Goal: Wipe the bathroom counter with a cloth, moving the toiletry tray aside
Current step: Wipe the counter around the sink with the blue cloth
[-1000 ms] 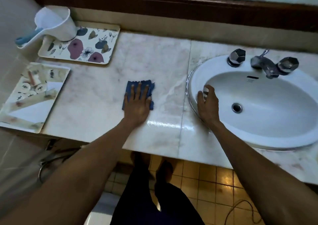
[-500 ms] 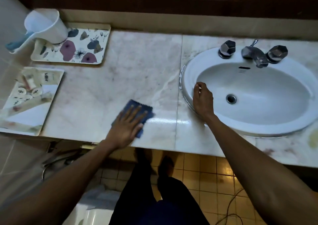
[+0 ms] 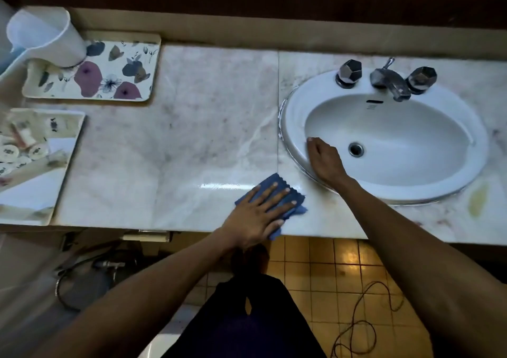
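My left hand [image 3: 258, 215] lies flat with spread fingers on a blue cloth [image 3: 295, 201], pressing it onto the marble counter [image 3: 192, 138] at the front edge, just left of the sink. My right hand [image 3: 325, 160] rests on the white sink's [image 3: 466, 171] left rim, fingers curled over its inner edge, holding nothing else. The floral toiletry tray [image 3: 118, 75] sits at the back left of the counter with a white scoop [image 3: 46, 37] standing on its left end.
A second tray [image 3: 68, 138] holding small toiletries sits at the far left, overhanging the counter's end. Faucet and two handles [image 3: 386, 79] stand behind the basin. A yellowish stain [image 3: 477, 201] marks the counter right of the sink. A cord [image 3: 356, 322] lies on the tiled floor below.
My left hand has slid the blue cloth from the counter's middle toward the front edge and then right toward the sink. My right hand stays on the sink rim.
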Tool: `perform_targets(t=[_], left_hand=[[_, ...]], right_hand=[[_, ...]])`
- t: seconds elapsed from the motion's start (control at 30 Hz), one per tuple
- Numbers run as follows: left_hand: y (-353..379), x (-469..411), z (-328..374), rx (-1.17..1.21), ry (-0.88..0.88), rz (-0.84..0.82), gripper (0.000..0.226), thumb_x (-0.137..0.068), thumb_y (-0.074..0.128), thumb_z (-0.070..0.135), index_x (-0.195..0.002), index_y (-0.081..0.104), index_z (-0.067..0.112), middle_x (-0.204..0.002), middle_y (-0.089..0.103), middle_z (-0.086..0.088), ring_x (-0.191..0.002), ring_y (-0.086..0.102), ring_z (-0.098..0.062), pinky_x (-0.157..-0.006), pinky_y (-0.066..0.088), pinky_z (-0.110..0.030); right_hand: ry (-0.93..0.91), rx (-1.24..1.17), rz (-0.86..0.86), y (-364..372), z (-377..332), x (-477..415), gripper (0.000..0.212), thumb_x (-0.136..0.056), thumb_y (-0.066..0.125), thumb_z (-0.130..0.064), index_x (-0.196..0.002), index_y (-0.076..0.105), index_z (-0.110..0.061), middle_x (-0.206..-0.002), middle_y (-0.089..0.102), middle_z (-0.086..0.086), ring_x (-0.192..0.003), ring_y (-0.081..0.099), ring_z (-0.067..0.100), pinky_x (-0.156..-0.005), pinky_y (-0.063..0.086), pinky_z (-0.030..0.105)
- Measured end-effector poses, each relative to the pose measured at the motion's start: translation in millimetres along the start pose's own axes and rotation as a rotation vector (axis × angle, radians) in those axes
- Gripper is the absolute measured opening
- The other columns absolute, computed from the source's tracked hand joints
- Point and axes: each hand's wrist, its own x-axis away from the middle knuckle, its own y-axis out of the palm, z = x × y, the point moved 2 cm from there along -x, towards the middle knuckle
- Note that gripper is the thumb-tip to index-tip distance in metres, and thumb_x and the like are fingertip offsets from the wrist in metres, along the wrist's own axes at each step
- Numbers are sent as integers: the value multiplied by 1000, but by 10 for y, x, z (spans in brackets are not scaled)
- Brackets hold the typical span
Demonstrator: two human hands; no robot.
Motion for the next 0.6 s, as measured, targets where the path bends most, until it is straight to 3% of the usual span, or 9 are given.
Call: perform_targets(t=[0.07,0.13,0.23,0.3,0.43,0.6], left_hand=[[-82,221,-298,-31,78,-36,55,-108,23,49,-159,9,37,-169,3,8,-156,-6,-17,-126,0,-42],[-172,251,-659,-57,36,-20,54,-108,23,48,-159,9,38,-169,3,9,-156,-6,-16,-126,1,-40],[-232,-36,-1009,-5,-148,47,53,-109,24,44,-160,11,36,-169,7,7,-157,-2,-18,-125,10,-47],[-232,-336,-1021,49,-330,99,53,-108,24,42,-160,16,33,-169,11,3,-157,2,-22,-122,13,-53],[-166,-777,-631,150,-635,184,57,-107,17,41,-161,13,23,-169,8,-5,-156,-1,-29,-124,3,-54],[29,-799,40,125,-508,191,57,-108,19,39,-161,11,20,-169,8,-5,-156,0,-29,-125,4,-53]], right_hand=[[-27,56,-77,-18,32,33,38,-106,28,-41,-102,59,-19,-89,64,4,-84,55,27,-73,32,30],[-35,125,-101,-51,109,83,39,-105,27,-44,-97,58,-22,-88,65,7,-84,55,29,-72,33,32],[-28,230,-89,-90,273,244,43,-104,23,-51,-90,52,-23,-83,65,6,-83,59,33,-70,38,35],[-39,295,-61,-128,369,371,49,-103,22,-52,-96,57,-19,-86,69,10,-84,61,34,-71,43,38],[-63,431,45,-294,591,621,67,-98,14,-62,-106,64,-19,-95,71,7,-90,64,31,-79,44,38],[-1,474,86,-497,833,770,67,-99,22,-62,-113,67,-14,-106,72,8,-99,65,30,-89,43,41]])
